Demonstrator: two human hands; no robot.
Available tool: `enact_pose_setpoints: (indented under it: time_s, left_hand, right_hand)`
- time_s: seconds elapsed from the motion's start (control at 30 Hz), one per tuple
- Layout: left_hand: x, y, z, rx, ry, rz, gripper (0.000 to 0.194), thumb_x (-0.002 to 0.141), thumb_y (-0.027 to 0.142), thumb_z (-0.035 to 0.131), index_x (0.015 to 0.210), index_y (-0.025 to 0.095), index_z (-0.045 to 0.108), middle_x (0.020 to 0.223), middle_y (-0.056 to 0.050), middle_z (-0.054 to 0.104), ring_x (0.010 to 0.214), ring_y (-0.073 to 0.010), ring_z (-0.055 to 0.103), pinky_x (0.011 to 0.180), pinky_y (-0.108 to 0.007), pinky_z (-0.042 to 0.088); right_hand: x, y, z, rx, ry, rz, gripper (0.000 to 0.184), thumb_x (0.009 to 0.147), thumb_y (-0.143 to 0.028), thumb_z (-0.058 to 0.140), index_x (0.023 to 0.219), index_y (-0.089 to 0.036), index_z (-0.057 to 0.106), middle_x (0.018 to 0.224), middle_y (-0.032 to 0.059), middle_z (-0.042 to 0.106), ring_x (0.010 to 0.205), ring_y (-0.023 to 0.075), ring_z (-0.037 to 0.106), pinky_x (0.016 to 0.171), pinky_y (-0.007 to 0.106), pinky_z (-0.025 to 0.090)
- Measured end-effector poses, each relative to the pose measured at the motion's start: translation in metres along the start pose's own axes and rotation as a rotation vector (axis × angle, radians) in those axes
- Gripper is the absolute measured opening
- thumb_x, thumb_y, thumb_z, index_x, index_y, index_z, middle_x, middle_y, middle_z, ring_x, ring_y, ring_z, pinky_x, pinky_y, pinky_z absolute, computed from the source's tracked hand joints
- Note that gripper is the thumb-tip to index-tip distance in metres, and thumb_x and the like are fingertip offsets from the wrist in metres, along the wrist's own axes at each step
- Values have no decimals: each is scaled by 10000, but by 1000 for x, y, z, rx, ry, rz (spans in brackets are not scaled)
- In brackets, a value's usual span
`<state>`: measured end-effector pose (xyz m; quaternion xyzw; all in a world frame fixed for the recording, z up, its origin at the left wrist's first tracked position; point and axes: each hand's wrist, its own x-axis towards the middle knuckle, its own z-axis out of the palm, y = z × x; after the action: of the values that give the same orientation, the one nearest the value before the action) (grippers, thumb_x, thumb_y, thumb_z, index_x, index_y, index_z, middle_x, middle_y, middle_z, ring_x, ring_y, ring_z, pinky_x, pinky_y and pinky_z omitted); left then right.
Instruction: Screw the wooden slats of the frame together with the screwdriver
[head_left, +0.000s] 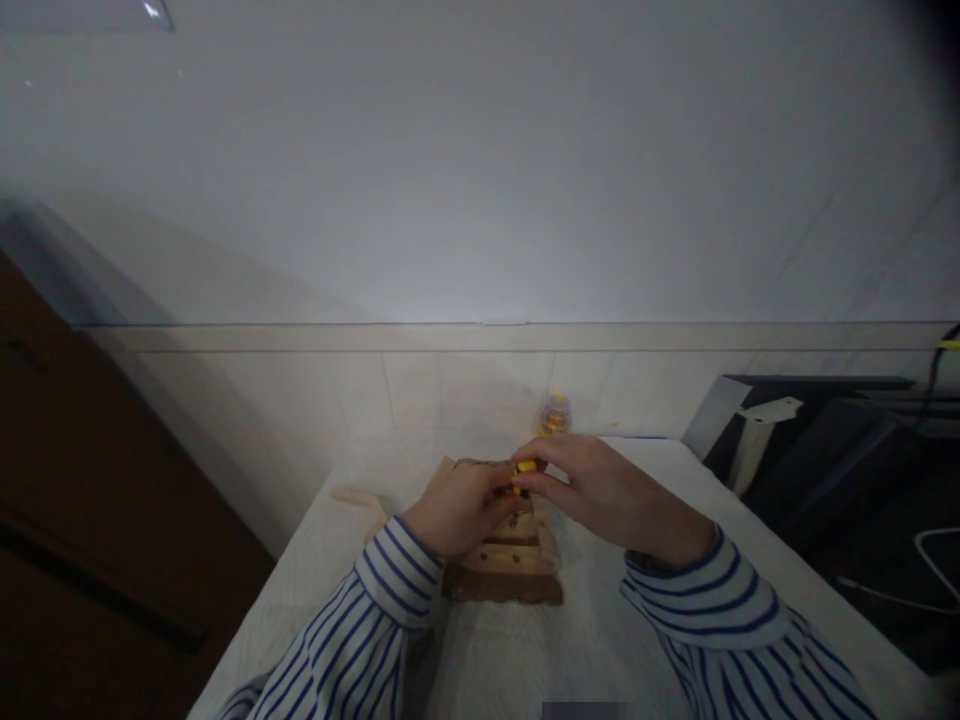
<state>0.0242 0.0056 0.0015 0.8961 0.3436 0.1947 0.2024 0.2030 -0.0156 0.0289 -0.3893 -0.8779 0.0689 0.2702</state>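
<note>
Between my two hands is a small yellow and black piece (524,467), too small to tell its kind. The thumb and fingertips of my right hand (600,490) pinch it from the right. My left hand (469,505) is closed at its left side, with the fingertips against it. Just below the hands lies a tan wooden-looking thing (517,558) with dark round holes. It rests on a brown base (510,588), and my left hand covers part of both.
A clear rounded container (555,412) with yellow things inside stands at the table's far edge by the wall. A pale strip (358,496) lies left of my left hand. The white-covered table (517,660) has dark equipment (847,470) on its right and a brown cabinet (112,480) on its left.
</note>
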Motion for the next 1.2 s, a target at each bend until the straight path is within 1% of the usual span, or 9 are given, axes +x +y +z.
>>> enact_pose_setpoints:
  time_s: [0.13,0.27,0.4,0.5,0.6,0.67,0.83,1.03,1.2]
  left_hand:
    - [-1,2,-1,-44,38,-79,249,810,354,525,931,180,655,702,-4,631,634,-133,549,582,-210,380]
    - [1,2,1,-85,82,-151,271,780,398,552,846,162,667,676,-6,630,612,-134,543,541,-204,357]
    - [1,1,2,-60,101,-155,268,800,375,521,806,155,674,672,-17,638,607,-137,545,536,-207,353]
    - [0,1,1,-57,85,-159,288,806,381,507,786,153,681,671,-25,649,609,-140,552,539,-207,362]
    - [0,1,0,-60,65,-181,311,797,404,512,815,151,693,687,-33,665,618,-144,558,563,-212,384]
    - [0,0,0,-57,64,-176,311,797,404,514,853,158,695,711,-34,673,635,-147,564,588,-218,395]
    - [0,2,0,-36,63,-122,267,816,377,507,901,196,685,752,-22,676,673,-154,577,612,-226,397]
    - [-1,5,-2,11,53,-122,245,834,345,490,896,191,671,754,-30,672,675,-158,585,601,-226,395]
    - [0,4,-1,27,37,-109,257,843,354,480,941,194,656,781,-38,672,703,-170,592,622,-239,404]
  right_hand:
    - [2,-2,1,-47,10,6,150,852,-289,515,914,-183,601,836,34,647,782,164,578,700,300,435]
    - [3,-5,2,-71,28,6,180,852,-300,512,948,-178,603,879,41,655,829,173,584,732,316,449]
    - [1,-5,3,-88,59,-11,265,850,-324,505,1046,-165,586,994,71,652,923,190,581,811,348,452]
    - [0,-4,1,-79,77,-48,318,848,-285,505,1137,-157,547,1098,87,622,1006,193,557,872,355,435]
    - [1,-4,-2,-42,42,-93,236,864,-195,464,1058,-179,597,1043,61,647,961,164,577,850,319,447]
    - [1,-5,-3,-35,24,-97,211,868,-176,454,989,-187,626,991,51,664,919,157,591,818,309,458]
    - [2,-3,-4,-44,25,-71,183,863,-199,478,960,-185,633,944,50,672,880,161,597,787,312,463]
    - [1,-1,-4,-54,30,-48,162,857,-232,504,946,-174,627,900,49,668,843,162,596,754,303,457]
    - [0,2,-2,-56,52,-41,152,852,-261,516,928,-175,615,872,46,654,820,162,585,731,303,447]
